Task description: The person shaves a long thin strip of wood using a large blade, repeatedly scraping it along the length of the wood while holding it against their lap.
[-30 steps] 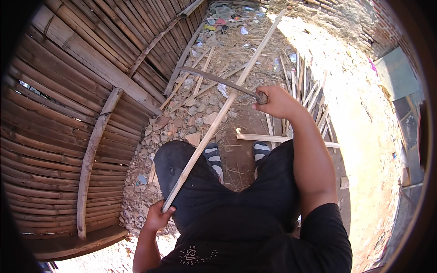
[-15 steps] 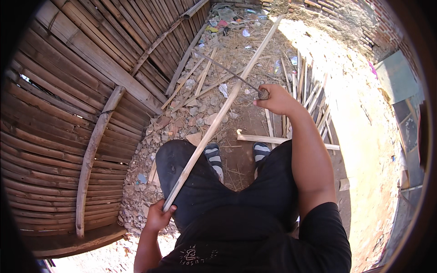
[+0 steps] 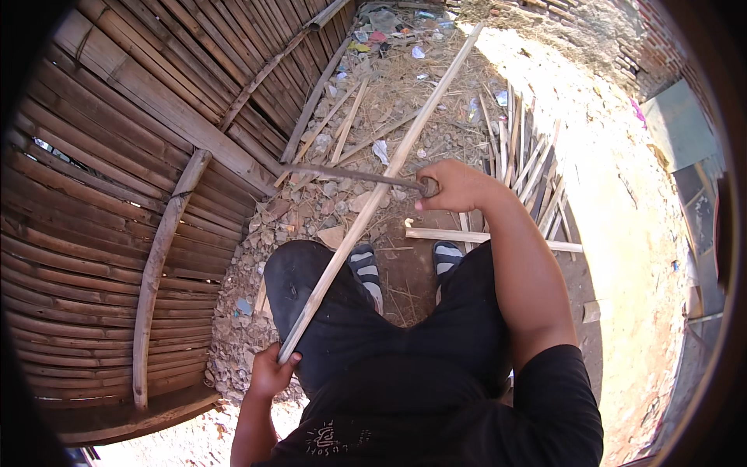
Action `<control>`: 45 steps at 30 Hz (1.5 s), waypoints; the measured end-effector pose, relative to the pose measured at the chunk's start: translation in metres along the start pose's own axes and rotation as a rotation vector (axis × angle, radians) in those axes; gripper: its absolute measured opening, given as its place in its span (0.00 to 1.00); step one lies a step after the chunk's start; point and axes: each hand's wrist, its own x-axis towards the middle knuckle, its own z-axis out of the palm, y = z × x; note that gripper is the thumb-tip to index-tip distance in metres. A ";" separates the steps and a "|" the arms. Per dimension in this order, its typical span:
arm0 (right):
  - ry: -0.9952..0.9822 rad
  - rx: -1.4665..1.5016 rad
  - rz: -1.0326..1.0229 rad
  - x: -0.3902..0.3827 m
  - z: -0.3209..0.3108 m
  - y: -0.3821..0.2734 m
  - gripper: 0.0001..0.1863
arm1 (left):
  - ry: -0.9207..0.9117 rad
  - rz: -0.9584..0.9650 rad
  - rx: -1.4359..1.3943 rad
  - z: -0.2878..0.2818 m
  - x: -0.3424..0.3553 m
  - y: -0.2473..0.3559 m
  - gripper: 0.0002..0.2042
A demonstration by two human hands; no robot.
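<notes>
A long pale bamboo strip (image 3: 342, 247) slants across my left thigh, from my lap up and away to the far right. Its near end is gripped in my left hand (image 3: 272, 370), fingers closed around it beside my thigh. My right hand (image 3: 459, 187) is closed on the handle of a machete (image 3: 334, 172), a long, thin, dark blade that points left. The blade crosses the strip just beyond my knees; I cannot tell whether its edge touches the wood.
A bamboo wall (image 3: 93, 233) with upright poles rises on the left. Rubble and litter (image 3: 327, 198) cover the ground along it. Cut strips (image 3: 537, 167) lie in a pile at right, and another strip (image 3: 447, 234) lies before my sandalled feet. A brick wall (image 3: 615, 54) stands at the far right.
My right hand has come nearer and slightly left, and the machete has swung from pointing far left to lying almost level across the strip. My left hand and the strip have barely moved.
</notes>
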 end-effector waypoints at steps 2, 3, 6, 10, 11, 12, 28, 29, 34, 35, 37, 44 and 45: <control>0.313 0.072 0.195 -0.006 -0.015 0.017 0.30 | -0.017 -0.005 -0.034 0.001 0.002 -0.001 0.19; 0.321 0.088 0.189 -0.007 -0.016 0.022 0.31 | -0.026 -0.006 -0.050 0.001 0.003 -0.003 0.18; 0.253 0.091 0.133 -0.012 -0.013 0.002 0.29 | -0.056 0.006 -0.115 0.005 0.005 -0.019 0.20; -0.089 -0.134 -0.080 -0.014 0.020 -0.052 0.21 | -0.021 0.010 -0.114 0.005 0.003 -0.012 0.19; -0.128 -0.155 -0.125 -0.014 0.027 -0.063 0.20 | -0.009 0.001 -0.063 0.004 0.002 -0.012 0.19; -0.168 -0.176 -0.172 -0.014 0.032 -0.072 0.20 | 0.004 -0.010 -0.013 0.003 0.001 -0.012 0.18; -0.092 -0.190 -0.078 -0.011 0.024 -0.051 0.21 | 0.041 0.052 0.034 0.003 0.000 0.001 0.20; -0.144 -0.199 -0.088 -0.011 0.025 -0.062 0.21 | 0.055 0.054 0.070 0.002 -0.001 0.000 0.20; -0.166 -0.067 0.002 -0.005 0.004 -0.025 0.28 | 0.103 0.110 0.119 0.007 -0.002 -0.015 0.21; -0.088 -0.003 0.118 -0.003 -0.007 -0.011 0.30 | 0.110 0.118 0.109 0.009 0.000 -0.016 0.20; 0.072 0.073 0.246 -0.007 -0.020 0.006 0.32 | 0.105 0.116 0.121 0.009 0.001 -0.016 0.21; -0.026 -0.049 -0.031 -0.012 0.014 -0.034 0.25 | 0.057 0.102 0.014 0.006 0.002 -0.011 0.21; -0.093 -0.066 -0.089 -0.012 0.023 -0.045 0.25 | 0.060 0.114 0.019 0.006 0.003 -0.011 0.20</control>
